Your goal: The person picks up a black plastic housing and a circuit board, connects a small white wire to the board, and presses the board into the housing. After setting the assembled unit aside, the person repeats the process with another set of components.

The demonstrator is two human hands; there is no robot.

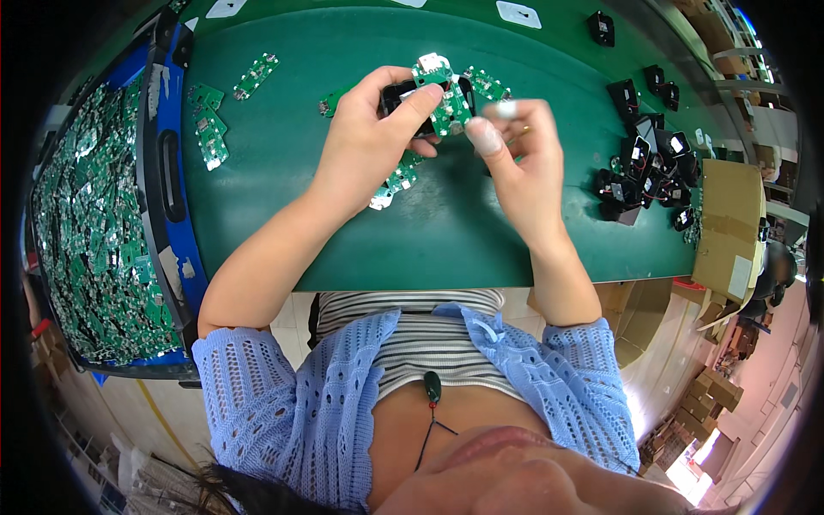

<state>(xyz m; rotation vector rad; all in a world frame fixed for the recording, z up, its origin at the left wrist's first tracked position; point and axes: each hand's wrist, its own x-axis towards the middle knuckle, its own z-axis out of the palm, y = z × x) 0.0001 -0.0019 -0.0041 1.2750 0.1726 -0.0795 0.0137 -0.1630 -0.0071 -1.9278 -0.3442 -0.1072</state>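
Note:
My left hand point(378, 116) is closed around a black plastic housing point(397, 96), its thumb pressing a green circuit board point(451, 110) that lies over the housing. A white connector shows at the board's far end. Just right of the board, my right hand point(524, 154) is slightly blurred. White coverings sit on its thumb and index fingertips, which are apart with nothing visible between them. Below my left hand lie loose green circuit boards point(396, 182), partly hidden by it. Another green board point(487, 83) rests behind my hands.
A blue-black crate point(176, 172) full of green boards stands at the left. More boards point(210, 142) lie on the green table point(343, 249) near it. Several black housings with wires point(639, 176) are heaped at the right, beside a cardboard box point(728, 215).

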